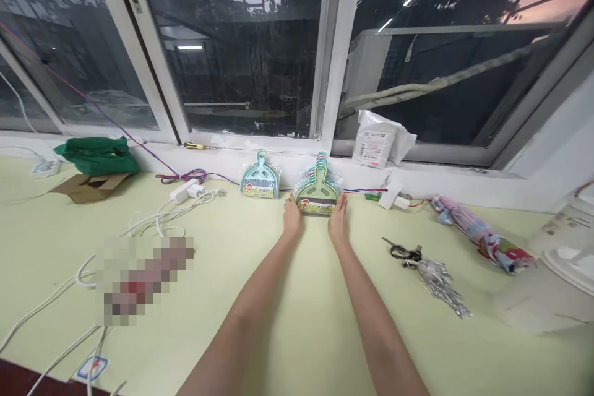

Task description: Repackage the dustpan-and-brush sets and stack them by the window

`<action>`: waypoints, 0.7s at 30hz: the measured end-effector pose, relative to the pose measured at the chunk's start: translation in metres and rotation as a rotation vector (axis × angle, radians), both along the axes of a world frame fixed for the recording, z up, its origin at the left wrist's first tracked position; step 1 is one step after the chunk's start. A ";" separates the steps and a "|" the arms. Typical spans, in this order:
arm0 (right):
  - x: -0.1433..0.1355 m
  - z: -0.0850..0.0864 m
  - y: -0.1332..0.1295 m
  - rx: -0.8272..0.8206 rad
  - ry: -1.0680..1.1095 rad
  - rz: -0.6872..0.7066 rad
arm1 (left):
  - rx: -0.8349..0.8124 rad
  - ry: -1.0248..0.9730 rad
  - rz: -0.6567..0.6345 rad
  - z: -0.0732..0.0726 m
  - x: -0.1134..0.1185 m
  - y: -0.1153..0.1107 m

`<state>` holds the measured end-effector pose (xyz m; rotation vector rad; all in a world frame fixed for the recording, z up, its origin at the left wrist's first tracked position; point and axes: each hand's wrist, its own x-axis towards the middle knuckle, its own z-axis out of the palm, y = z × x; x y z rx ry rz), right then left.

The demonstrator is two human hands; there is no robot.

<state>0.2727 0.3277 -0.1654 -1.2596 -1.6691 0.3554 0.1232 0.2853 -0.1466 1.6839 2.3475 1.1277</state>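
A stack of plastic-wrapped dustpan and brush sets [319,189] stands upright against the wall below the window. The front set is green, with bluish ones behind it. My left hand [292,215] grips the lower left edge of the stack, and my right hand [338,218] grips its lower right edge. Both arms reach straight forward, and the fingertips partly disappear behind the sides of the packs. Left of the stack, a blue dustpan and brush set [260,179] in clear wrap leans on the wall, apart from my hands.
On the left lie a green bag [97,156], an open cardboard box [90,188], a white power strip [184,190] and tangled cables. A bunch of keys [436,278], a folded umbrella [482,232] and white buckets [547,284] are on the right. A white package [374,142] rests on the sill.
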 end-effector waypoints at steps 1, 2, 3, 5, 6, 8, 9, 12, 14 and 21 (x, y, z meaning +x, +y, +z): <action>0.000 0.000 0.001 0.000 -0.023 -0.006 | -0.001 0.002 -0.001 -0.001 -0.001 0.002; 0.001 -0.001 0.001 -0.001 -0.040 -0.012 | -0.004 0.001 0.001 -0.002 -0.002 0.004; 0.002 -0.001 0.001 -0.004 -0.052 -0.017 | -0.007 -0.004 0.003 -0.003 -0.003 0.005; 0.004 -0.002 0.002 -0.011 -0.068 -0.022 | -0.011 -0.032 0.001 -0.007 -0.006 0.006; 0.005 -0.002 0.002 -0.011 -0.072 -0.024 | -0.012 -0.057 -0.007 -0.009 -0.008 0.007; 0.006 -0.002 0.000 0.016 -0.080 -0.031 | -0.007 -0.132 -0.037 -0.013 -0.013 0.006; 0.007 -0.001 -0.003 0.045 -0.092 -0.042 | 0.003 -0.177 -0.055 -0.014 -0.015 0.005; 0.005 0.005 -0.015 0.149 -0.201 -0.079 | 0.033 -0.295 -0.103 -0.019 -0.018 0.001; 0.002 0.010 -0.027 0.198 -0.319 -0.069 | 0.045 -0.332 -0.132 -0.022 -0.019 -0.006; -0.009 0.026 -0.063 0.299 -0.658 0.142 | 0.069 -0.350 -0.205 -0.028 -0.016 -0.048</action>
